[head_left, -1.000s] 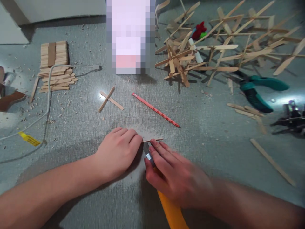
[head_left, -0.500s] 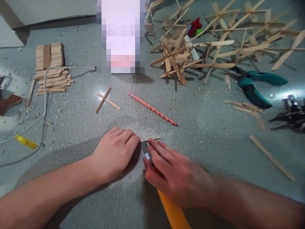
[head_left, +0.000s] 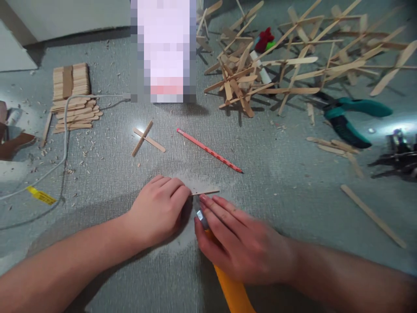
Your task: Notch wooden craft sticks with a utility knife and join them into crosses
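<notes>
- Left hand [head_left: 161, 208], palm down, fingers curled, pressing a thin flat wooden craft stick [head_left: 206, 191] against the grey textured mat [head_left: 286, 182]; only the stick's right end shows past the fingertips.
- Right hand [head_left: 236, 241] clenched round a utility knife [head_left: 228, 282] with a smooth orange handle; its short metal blade meets the stick just beside the left fingertips. The exact contact point is blurred, probably on the stick's near edge.
- Pale sawdust patch on the mat around the stick.
- Red pencil [head_left: 210, 151] lies diagonally just beyond the hands, dotted pattern along the shaft, no lettering legible.
- Two sticks crossed in an X [head_left: 148, 138] to its left.
- Neat stack of craft sticks [head_left: 73, 96] far left, a white cable [head_left: 65, 130] draped over it; a yellow tag [head_left: 41, 195] on the cable, print unreadable.
- Tangled heap of glued stick frames [head_left: 293, 56] upper right.
- Teal-handled pliers [head_left: 350, 117] right, rubbery grips.
</notes>
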Demonstrator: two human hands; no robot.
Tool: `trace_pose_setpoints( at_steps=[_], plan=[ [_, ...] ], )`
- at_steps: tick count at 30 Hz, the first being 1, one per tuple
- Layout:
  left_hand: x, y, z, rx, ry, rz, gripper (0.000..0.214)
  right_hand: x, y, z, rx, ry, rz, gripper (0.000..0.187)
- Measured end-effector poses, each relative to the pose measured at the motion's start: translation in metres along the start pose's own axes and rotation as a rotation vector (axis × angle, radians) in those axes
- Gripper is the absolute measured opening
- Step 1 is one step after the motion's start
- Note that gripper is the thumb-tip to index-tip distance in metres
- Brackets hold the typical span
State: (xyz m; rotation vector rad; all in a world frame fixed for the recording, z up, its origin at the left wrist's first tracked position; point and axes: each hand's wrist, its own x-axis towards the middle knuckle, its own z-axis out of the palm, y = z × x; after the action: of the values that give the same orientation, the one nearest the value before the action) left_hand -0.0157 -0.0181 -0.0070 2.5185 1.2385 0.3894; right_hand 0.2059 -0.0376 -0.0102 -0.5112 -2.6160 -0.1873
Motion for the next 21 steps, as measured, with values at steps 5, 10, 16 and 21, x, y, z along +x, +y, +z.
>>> trace_pose_setpoints(
  at_steps=[5,10,16,21],
  plan=[
    [0.001,0.003,0.0,0.022,-0.022,-0.01,0.023,0.002,0.001,-0.002,-0.01,0.013,-0.045,0.015],
    [0.002,0.001,0.002,0.04,-0.015,-0.011,0.024,-0.002,-0.01,-0.005,0.033,0.016,-0.076,0.015],
    [0.004,-0.006,0.0,0.015,0.023,-0.056,0.025,-0.007,-0.014,-0.008,0.145,0.094,0.033,0.01],
    [0.006,-0.009,-0.013,-0.341,0.078,-0.21,0.011,-0.005,0.019,-0.011,0.29,0.146,0.036,0.005]
  ],
)
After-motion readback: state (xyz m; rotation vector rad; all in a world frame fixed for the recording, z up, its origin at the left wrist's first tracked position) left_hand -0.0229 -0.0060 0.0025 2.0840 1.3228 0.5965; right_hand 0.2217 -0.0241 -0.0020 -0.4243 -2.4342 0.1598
